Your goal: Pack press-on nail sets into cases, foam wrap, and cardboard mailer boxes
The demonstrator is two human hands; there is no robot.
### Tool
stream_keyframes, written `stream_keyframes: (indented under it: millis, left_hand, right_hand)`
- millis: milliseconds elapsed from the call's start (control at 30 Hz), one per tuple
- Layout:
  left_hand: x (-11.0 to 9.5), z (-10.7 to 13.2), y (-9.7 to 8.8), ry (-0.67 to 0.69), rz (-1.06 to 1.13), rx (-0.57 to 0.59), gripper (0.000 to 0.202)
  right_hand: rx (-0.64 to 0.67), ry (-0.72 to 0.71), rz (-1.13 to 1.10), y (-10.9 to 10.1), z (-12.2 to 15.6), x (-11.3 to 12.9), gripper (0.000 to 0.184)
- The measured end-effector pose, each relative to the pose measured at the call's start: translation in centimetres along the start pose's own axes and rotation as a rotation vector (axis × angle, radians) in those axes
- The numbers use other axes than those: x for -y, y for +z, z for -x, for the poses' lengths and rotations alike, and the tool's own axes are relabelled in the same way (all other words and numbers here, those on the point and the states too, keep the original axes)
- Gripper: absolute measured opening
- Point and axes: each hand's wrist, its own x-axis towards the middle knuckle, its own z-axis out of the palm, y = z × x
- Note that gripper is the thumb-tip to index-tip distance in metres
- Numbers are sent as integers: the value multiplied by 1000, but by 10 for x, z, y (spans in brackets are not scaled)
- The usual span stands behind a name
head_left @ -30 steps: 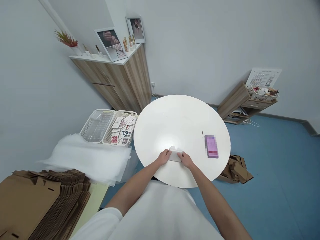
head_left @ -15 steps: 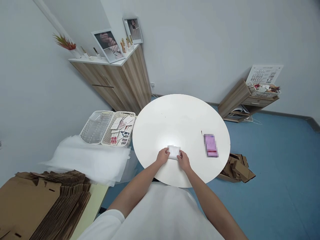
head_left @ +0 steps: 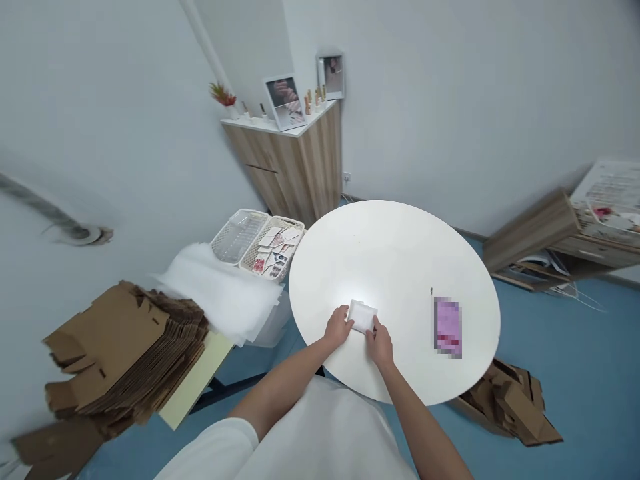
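Note:
A small white wrapped packet [head_left: 362, 317] is at the near side of the round white table [head_left: 390, 247]. My left hand [head_left: 339, 327] grips its left edge, thumb on the near side. On the right edge, the fingers of my right hand [head_left: 380, 343] are closed on the same packet. The wrapping looks like translucent foam sheet; what is inside cannot be made out. To the right on the tabletop lies a pixelated purple item [head_left: 449, 327].
Left of the table stand a clear-item basket [head_left: 235, 237] and a basket of nail cards [head_left: 275, 250]. White foam sheets [head_left: 215, 287] and flattened cardboard boxes [head_left: 130, 333] lie nearer. Cardboard [head_left: 515, 407] sits on the floor at right. A wooden cabinet [head_left: 290, 163] is behind.
My head view has turned to the left, so the surroundings appear further right. Both hands still grip the packet, which now looks slightly tilted.

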Motion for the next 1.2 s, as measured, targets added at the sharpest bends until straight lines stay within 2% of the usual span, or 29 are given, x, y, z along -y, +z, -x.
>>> stream_keyframes:
  millis: [133, 233, 367, 600, 733, 900, 1033, 1200]
  left_hand:
    - [6, 8, -4, 105, 51, -5, 33]
    - [11, 10, -11, 175, 69, -10, 36]
    - [22, 5, -24, 146, 99, 4, 43]
    - [55, -16, -64, 68, 220, -36, 43]
    - [75, -30, -94, 24, 246, -60, 40]
    - [92, -49, -126, 2, 260, -97, 48]
    - [102, -64, -140, -20, 310, -114, 51]
    - [109, -76, -145, -12, 375, -96, 53]
  right_hand:
    - [-15, -21, -75, -1, -4, 0, 45]
    - [-13, -27, -126, 3, -5, 5, 40]
    - [2, -31, -194, 16, -7, 20, 46]
    - [79, 12, -264, 45, -21, 72, 63]
    - [132, 31, -272, 61, -39, 110, 66]
    - [202, 56, -386, 83, -69, 151, 68]
    - [249, 74, -469, 94, -87, 172, 70]
    - [255, 79, -489, 95, -94, 184, 70]
